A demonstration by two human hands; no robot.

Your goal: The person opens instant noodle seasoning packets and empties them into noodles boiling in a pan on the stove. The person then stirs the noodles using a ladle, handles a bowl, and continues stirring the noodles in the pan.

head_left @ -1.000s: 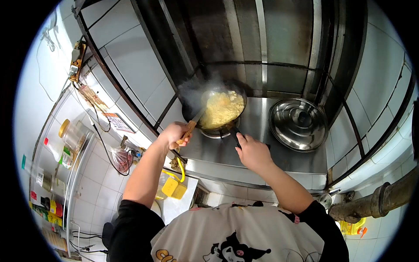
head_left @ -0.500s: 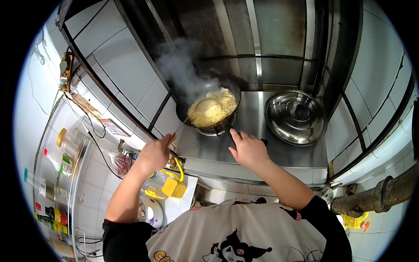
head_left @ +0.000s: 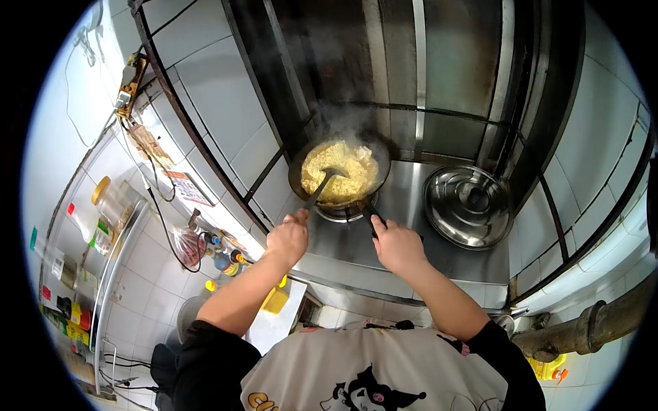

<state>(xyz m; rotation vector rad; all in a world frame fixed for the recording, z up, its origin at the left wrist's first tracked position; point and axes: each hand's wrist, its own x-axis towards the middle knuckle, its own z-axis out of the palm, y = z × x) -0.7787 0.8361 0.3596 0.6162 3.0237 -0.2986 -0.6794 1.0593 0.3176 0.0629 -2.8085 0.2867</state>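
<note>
On the metal stove top (head_left: 411,268), a round shiny lid (head_left: 449,216) lies to the right of the pan, apart from it; a dark frame bar (head_left: 195,133) runs down at the left and curves along the front edge, and the left forearm passes in front of this bar and covers a part of it. At the far left, a wall shelf (head_left: 103,301) carries bottles and jars; a power strip (head_left: 130,82) hangs above, on the wall; at the right there is a thick pipe (head_left: 589,330).

The dark pan (head_left: 296,179) is over the burner and contains yellow food (head_left: 353,183), crumbled in soft pieces, with light steam above; the jar with yellow cap (head_left: 113,205) is partly filled, but I cannot tell with what; a clear bag (head_left: 186,245) holds something reddish.

The left hand (head_left: 288,238) has its fingers folded around the handle of the utensil (head_left: 317,195), whose dark head rests among the yellow food, near the middle of the pan; the right hand (head_left: 397,245) is wrapped around the black pan handle (head_left: 370,211), just at the front side of the pan.
</note>
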